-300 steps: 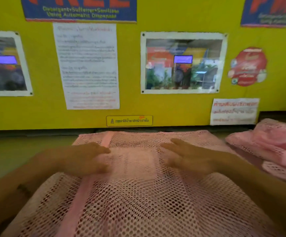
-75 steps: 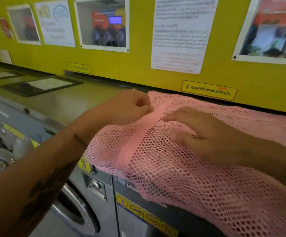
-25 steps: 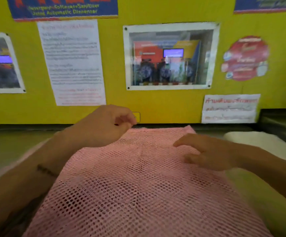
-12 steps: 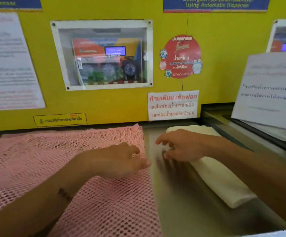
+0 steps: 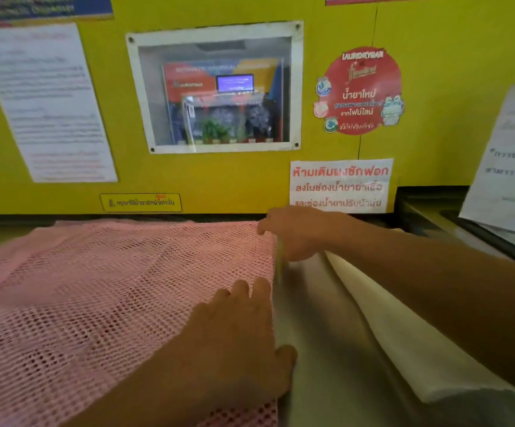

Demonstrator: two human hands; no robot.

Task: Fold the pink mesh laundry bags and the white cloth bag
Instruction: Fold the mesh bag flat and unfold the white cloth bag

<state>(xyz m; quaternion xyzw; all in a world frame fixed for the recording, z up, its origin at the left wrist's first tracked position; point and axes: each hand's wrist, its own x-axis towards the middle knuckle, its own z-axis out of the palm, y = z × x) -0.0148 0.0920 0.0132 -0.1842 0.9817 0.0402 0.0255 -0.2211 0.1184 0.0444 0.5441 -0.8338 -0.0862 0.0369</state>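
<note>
Pressing flat, left hand (image 5: 237,337) open on pink mesh bag (image 5: 111,288); right hand (image 5: 293,235) pinching its far corner.

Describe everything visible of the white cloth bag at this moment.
The white cloth bag looks like plain cream-white fabric, folded into a long, smooth, rounded bundle. It lies on the grey surface to the right of the pink mesh bag, apart from it, running from near the yellow wall toward the near right. The right forearm passes over it; whether it touches is unclear. The right hand is at the mesh's far corner, not on the cloth.
</note>
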